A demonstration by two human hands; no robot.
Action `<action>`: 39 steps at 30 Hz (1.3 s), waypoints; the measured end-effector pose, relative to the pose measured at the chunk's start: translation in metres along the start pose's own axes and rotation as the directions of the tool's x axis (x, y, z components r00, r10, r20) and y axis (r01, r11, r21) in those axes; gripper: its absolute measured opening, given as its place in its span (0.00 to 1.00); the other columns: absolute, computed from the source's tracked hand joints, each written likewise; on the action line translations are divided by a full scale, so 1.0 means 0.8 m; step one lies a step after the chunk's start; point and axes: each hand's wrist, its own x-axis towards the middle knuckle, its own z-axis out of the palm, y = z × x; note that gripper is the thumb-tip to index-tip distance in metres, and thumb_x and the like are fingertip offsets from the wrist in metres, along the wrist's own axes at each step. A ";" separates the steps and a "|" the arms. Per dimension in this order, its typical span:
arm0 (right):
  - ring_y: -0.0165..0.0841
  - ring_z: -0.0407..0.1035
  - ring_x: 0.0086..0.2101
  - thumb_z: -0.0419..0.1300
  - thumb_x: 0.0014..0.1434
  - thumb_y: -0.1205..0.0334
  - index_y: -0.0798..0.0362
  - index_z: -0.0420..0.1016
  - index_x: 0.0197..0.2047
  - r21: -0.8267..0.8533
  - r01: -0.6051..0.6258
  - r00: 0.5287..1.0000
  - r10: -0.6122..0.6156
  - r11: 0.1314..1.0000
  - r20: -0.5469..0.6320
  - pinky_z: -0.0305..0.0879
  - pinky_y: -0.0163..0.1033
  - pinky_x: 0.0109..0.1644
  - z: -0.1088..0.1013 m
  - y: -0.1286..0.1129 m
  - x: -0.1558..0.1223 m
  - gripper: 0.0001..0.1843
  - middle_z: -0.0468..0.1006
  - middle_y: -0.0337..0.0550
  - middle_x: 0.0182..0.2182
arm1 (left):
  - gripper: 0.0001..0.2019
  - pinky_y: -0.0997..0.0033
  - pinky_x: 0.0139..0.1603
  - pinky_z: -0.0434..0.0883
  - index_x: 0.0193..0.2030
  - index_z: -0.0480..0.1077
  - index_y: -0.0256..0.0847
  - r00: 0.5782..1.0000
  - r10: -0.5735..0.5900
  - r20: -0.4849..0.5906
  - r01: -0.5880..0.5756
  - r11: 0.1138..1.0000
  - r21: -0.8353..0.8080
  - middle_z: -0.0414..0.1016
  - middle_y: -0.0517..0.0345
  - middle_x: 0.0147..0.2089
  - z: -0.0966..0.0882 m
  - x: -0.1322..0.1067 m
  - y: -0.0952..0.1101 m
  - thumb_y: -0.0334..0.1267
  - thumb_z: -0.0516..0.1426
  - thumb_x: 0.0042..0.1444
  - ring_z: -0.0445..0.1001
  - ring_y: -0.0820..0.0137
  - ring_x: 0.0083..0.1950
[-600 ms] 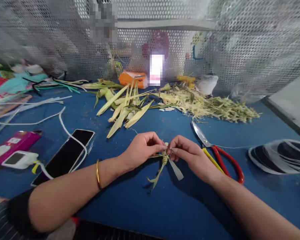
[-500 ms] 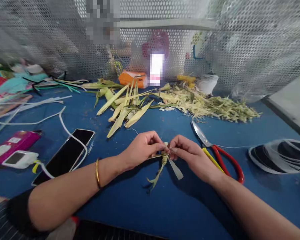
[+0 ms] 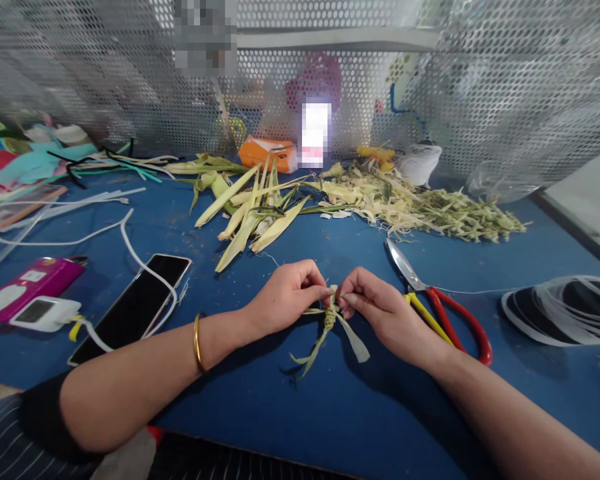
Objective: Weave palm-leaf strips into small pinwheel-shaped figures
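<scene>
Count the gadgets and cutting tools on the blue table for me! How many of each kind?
Phones: 1
Pink cases: 1
White chargers: 1
Scissors: 1
Total: 4

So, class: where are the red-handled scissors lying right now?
In the head view, the scissors lie on the blue table, beside the right hand.

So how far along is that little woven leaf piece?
A short plaited section hangs below the fingers on the woven leaf piece. The left hand and right hand pinch its top, with loose strip ends unwoven. Uncut leaves lie behind; scissors rest beside the right hand.
</scene>
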 end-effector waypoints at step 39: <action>0.29 0.71 0.29 0.59 0.59 0.61 0.50 0.74 0.48 0.006 0.055 0.983 -0.053 0.998 -0.176 0.70 0.40 0.37 -0.002 -0.001 0.001 0.14 0.78 0.44 0.42 | 0.03 0.75 0.34 0.69 0.30 0.75 0.36 0.979 -0.087 0.184 0.129 0.964 -0.231 0.75 0.60 0.26 0.001 0.000 -0.005 0.34 0.62 0.51 0.71 0.76 0.28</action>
